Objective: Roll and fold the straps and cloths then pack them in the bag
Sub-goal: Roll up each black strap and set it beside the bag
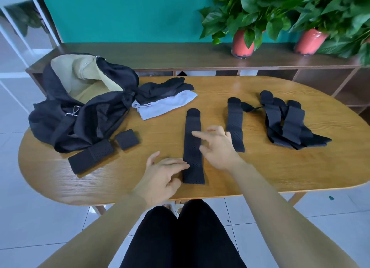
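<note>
Strap (193,147) flat on tabletop (260,167), centre, unrolled, long axis running away from the person. Left grip (162,177): fingers straight, tips laid on the strap's near left edge, nothing pinched. Right grip (218,147): fingers spread and loose, forefinger over mid-strap, holding nothing; contact unclear. Second strap (235,123) flat just to the right, strap pile (286,123) beyond. Bag (84,107) open, rear left; black cloth (166,89) atop pale cloth (166,105) beside it. Small folded strap (127,139) and larger folded strap (91,157) in front of the bag.
</note>
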`<state>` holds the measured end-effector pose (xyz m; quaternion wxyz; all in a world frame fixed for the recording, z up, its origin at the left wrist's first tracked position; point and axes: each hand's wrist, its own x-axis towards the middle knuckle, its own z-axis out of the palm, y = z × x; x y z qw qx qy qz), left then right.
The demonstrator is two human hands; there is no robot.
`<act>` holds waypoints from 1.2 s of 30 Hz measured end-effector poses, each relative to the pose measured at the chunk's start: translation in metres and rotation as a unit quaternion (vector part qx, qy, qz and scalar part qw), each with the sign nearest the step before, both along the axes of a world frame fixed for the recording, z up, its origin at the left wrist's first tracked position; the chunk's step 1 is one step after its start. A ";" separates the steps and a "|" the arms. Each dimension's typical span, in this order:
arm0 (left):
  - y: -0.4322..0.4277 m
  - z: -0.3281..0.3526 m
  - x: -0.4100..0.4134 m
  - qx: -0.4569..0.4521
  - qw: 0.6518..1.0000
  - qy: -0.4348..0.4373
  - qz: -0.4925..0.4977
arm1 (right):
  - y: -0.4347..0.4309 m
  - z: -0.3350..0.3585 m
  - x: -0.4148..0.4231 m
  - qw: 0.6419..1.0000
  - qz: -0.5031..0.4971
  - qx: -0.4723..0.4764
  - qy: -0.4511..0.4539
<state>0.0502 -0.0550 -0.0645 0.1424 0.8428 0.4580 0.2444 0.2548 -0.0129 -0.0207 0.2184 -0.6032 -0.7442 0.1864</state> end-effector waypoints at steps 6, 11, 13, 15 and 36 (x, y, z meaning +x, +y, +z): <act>-0.009 0.005 0.012 -0.021 0.998 0.050 0.023 | -0.060 -0.017 0.013 0.989 -0.004 -0.077 0.124; -0.010 0.003 0.023 -0.031 0.996 0.013 0.077 | -0.067 -0.028 0.011 0.996 -0.030 -0.040 0.077; -0.010 0.005 0.027 -0.047 0.993 -0.018 0.105 | -0.063 -0.032 0.006 0.993 -0.078 -0.005 0.090; -0.008 0.007 0.030 -0.056 0.989 -0.031 0.133 | -0.060 -0.035 0.000 0.984 -0.129 0.016 0.119; 0.011 0.002 0.041 -0.011 0.984 -0.025 0.177 | -0.045 -0.048 -0.016 0.970 -0.227 0.053 0.063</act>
